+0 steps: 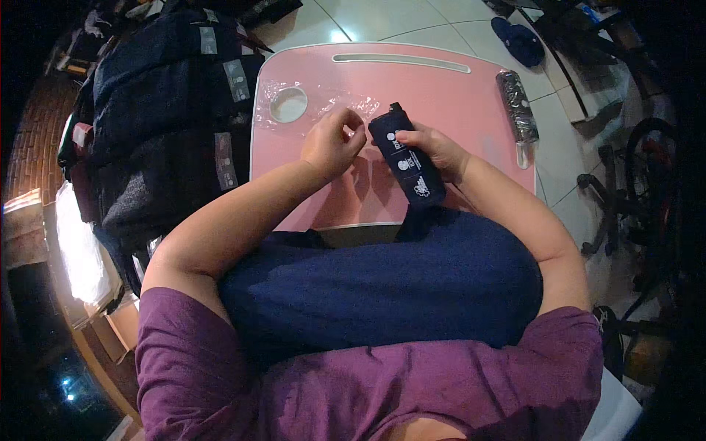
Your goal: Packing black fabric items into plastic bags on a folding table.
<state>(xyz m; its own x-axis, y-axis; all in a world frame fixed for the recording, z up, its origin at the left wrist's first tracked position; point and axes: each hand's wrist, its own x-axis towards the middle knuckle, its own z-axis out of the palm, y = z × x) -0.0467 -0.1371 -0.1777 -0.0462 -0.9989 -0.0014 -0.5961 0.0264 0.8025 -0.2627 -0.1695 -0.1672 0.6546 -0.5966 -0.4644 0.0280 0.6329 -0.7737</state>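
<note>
My right hand [438, 150] holds a dark, narrow fabric pouch [407, 157] printed with white logos, its thumb across the front. A small dark tab stands up at the pouch's top end. Just left of the pouch is my left hand [335, 141], fingers curled and thumb near the fingertips; whether it pinches the clear plastic behind it cannot be told. That clear plastic sleeve [331, 105] lies on the pink lap table [458, 99], reaching over the round cup recess at the upper left.
A lint roller in dark wrapping [517, 105] lies at the table's right edge. Large dark bags [171, 110] stand close on the left. A dark blue cap [517, 42] rests on the tiled floor at the upper right. Black metal legs [609, 193] stand on the right.
</note>
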